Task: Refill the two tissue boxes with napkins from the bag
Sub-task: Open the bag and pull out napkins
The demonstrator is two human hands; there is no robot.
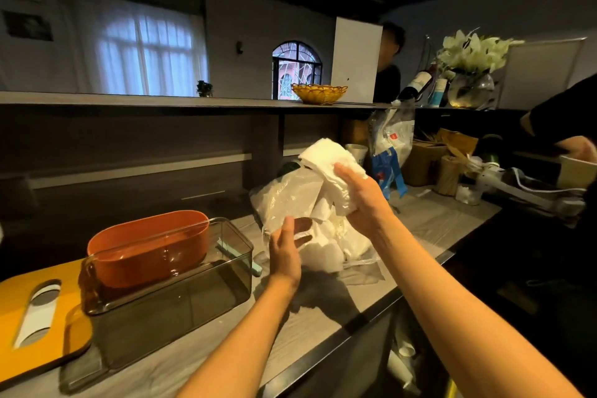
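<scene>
The right hand (pixel 361 194) grips a stack of white napkins (pixel 329 160), fingers curled round it, lifted above the mouth of the clear plastic bag (pixel 290 200) that sits at centre on the grey counter (pixel 323 326). More napkins lie inside the bag, toward its 5 o'clock side. The left hand (pixel 286 252) rests against the bag's near face at about 7 o'clock from the stack, fingers spread and fairly straight; whether it pinches the film is hard to tell through the plastic. At 9 o'clock from the bag stands the smoky clear tissue box (pixel 181 297), open on top, with the orange tissue box (pixel 148 245) tilted inside its far end. The yellow lid (pixel 35 326) with its oval slot lies at 8 o'clock by the counter's near edge. A strip of bare counter runs between the clear box and the bag. At 2 o'clock, clutter crowds the counter's far end, and another person's hand (pixel 578 147) shows at the right border.
</scene>
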